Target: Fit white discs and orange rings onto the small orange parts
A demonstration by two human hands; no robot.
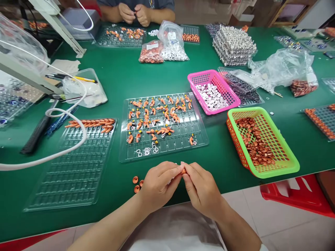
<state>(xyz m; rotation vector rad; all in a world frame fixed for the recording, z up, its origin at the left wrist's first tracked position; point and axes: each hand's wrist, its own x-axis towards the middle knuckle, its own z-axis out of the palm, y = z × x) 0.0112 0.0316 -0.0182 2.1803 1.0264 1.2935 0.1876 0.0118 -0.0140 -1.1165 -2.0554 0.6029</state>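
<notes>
"Orange piece: where is it sitting?"

"Squarely between the two: left hand and right hand are pinching it, nearly closed, neither lying nearer (its long axis is hiding)."

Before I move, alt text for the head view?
Left hand and right hand pinch a small orange piece at a green table. Beyond lies a clear compartment tray of orange parts; rightward, a pink basket holds white discs, a lime basket coppery discs.
</notes>
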